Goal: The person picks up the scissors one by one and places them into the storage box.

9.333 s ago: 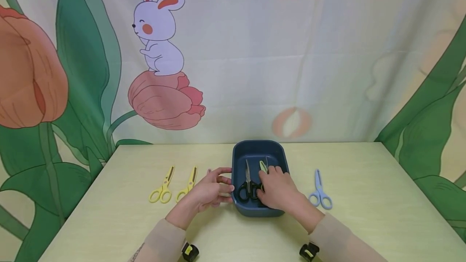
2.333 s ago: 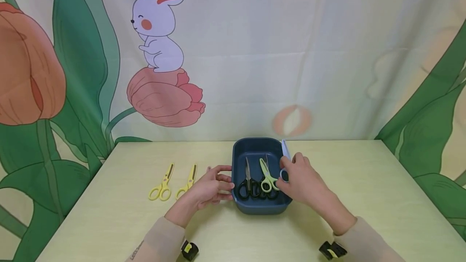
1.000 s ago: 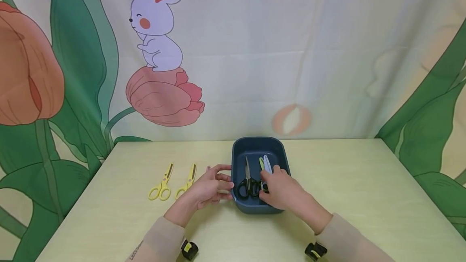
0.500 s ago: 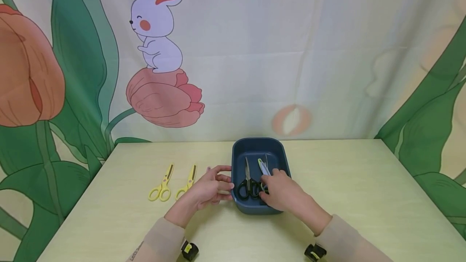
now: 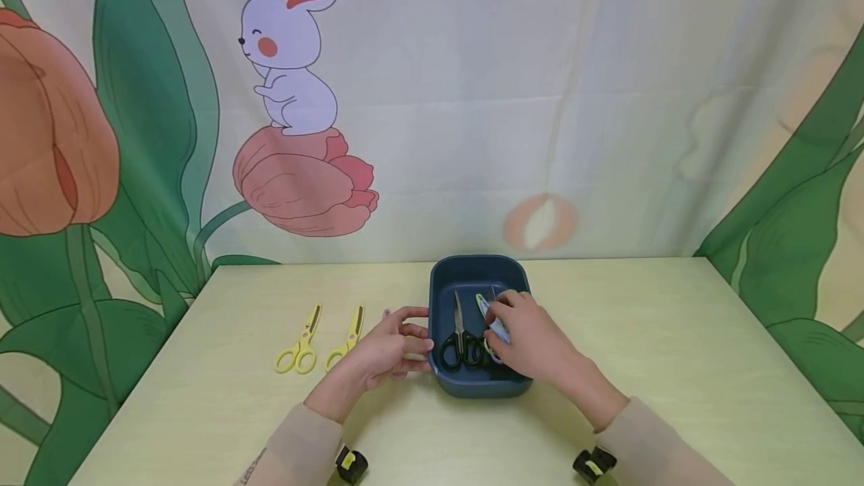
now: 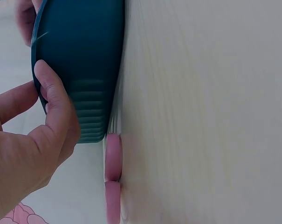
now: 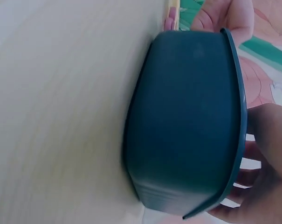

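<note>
A dark blue plastic box [image 5: 479, 388] stands on the table. My left hand [image 5: 394, 347] grips its left rim; in the left wrist view, fingers [image 6: 54, 93] bend against the outer wall. Over the right side of the box, my right hand [image 5: 536, 336] has its thumb and fingers parted above light blue scissors [image 5: 500, 330]. These overlie green scissors [image 5: 481, 304], whose blade tip shows. Black-handled scissors [image 5: 461, 347] lie at the left inside. Another black handle is partly hidden by the right hand. The right wrist view shows the box's outer wall [image 7: 187, 116], with scissors hidden.
Two yellow scissors, one farther left [image 5: 298, 355] and one nearer the box [image 5: 352, 336], lie on the table [image 5: 223, 411]. Pink scissors [image 6: 113, 158] lie beside the box, mostly behind the left hand in the head view. A printed curtain [image 5: 439, 111] hangs behind.
The light blue scissors went from the table's right side into the box, onto the green ones. The right hand has just lifted slightly up and right from them. The left hand stays put.
</note>
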Action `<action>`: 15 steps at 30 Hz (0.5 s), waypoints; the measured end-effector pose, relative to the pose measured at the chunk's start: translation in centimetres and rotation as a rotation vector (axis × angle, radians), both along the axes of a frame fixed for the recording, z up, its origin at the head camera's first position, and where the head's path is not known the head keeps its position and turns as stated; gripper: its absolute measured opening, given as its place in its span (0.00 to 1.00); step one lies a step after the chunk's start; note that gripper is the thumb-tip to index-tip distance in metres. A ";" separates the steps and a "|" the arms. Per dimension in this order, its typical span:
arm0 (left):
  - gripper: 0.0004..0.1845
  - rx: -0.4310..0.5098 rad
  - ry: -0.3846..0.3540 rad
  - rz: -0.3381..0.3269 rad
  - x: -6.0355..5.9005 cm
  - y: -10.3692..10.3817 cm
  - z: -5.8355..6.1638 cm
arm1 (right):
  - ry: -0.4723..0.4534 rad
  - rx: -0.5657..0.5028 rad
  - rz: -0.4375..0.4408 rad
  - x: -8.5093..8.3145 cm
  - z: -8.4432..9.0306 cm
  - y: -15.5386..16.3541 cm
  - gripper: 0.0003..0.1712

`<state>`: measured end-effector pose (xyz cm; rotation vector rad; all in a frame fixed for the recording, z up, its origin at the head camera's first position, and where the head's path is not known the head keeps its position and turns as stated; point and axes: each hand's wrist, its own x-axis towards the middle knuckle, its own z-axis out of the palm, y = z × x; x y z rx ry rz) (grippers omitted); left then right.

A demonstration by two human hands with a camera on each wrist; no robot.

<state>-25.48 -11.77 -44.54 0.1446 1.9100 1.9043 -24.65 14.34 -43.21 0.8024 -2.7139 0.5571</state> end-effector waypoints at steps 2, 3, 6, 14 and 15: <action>0.31 -0.002 0.002 -0.002 0.0 0.0 0.0 | 0.041 -0.040 -0.008 -0.2 0.1 0.4 0.03; 0.31 -0.003 0.003 -0.003 0.0 0.0 0.0 | 0.056 -0.061 -0.015 -0.3 0.1 0.6 0.03; 0.31 -0.004 0.005 -0.004 0.0 0.0 0.1 | 0.086 -0.109 -0.043 -0.6 0.2 1.2 0.04; 0.31 0.006 0.008 -0.008 0.0 -0.1 -0.1 | -0.039 -0.225 -0.106 -1.0 -0.3 2.7 0.21; 0.31 0.009 0.007 -0.009 0.0 -0.1 -0.1 | -0.056 -0.232 -0.114 -1.0 -0.3 2.8 0.24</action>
